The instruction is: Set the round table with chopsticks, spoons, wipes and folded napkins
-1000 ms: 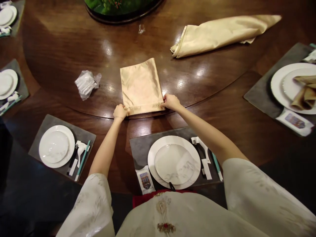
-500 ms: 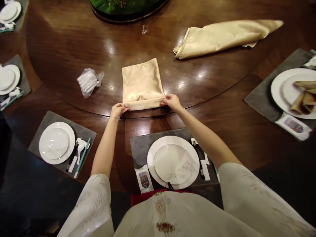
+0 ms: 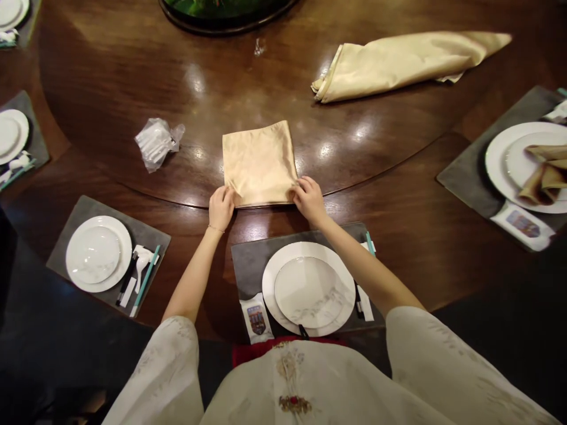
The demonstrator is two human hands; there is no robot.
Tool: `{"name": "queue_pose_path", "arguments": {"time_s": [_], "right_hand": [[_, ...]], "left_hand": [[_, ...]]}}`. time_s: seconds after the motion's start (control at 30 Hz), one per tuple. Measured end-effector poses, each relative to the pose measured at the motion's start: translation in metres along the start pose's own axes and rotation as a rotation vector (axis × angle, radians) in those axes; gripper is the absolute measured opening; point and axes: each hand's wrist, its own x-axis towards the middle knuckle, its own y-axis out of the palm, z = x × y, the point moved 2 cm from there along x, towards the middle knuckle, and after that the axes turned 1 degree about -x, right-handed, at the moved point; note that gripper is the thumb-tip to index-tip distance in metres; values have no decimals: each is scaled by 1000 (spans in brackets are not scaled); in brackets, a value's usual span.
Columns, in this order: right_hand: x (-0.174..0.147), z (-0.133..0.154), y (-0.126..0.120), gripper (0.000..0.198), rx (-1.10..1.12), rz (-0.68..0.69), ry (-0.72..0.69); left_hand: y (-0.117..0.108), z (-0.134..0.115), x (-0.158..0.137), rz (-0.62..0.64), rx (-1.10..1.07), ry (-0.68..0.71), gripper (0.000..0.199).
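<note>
A gold satin napkin (image 3: pixel 260 162) lies folded into a rough square near the front edge of the round wooden turntable (image 3: pixel 195 171). At its near left corner, my left hand (image 3: pixel 222 206) pinches the cloth between closed fingers. My right hand (image 3: pixel 309 199) grips the near right corner in the same way, fingers curled over the edge. The fingertips are partly hidden behind the cloth and knuckles. Farther back and to the right rests a larger gold cloth (image 3: pixel 410 65), rolled into a long pointed shape and touched by neither hand.
Left of the napkin sits a clear plastic packet (image 3: pixel 157 143) with white contents. Below my forearms, a white plate (image 3: pixel 305 289) stands on a grey placemat (image 3: pixel 248 260) beside a wrapped packet (image 3: pixel 256 319). More settings flank it, including a plate (image 3: pixel 100 254) and a brown folded napkin (image 3: pixel 547 177).
The strip along the napkin's near edge no longer shows, and the near edge is now a single line. Both hands have turned more palm-down, and the cloth has shifted slightly towards me.
</note>
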Motion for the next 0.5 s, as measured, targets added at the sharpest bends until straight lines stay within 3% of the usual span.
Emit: {"name": "queue_pose_path", "arguments": {"time_s": [0.1,0.3,0.4,0.5], "right_hand": [[2,-4,1,30,-10,140,-187],[-2,-14,-4,32,-41,275,-323],[3,-15,-10,25,-33,324,-237],[23,-15,-18,24,-35,351,-22]], "left_hand": [[-2,3,-5,204,10,216,40],[-4,13,-19,348,62,249,44],[-7,17,-16,315,73,182,36],[-10,22,-2,220,103,11,32]]}}
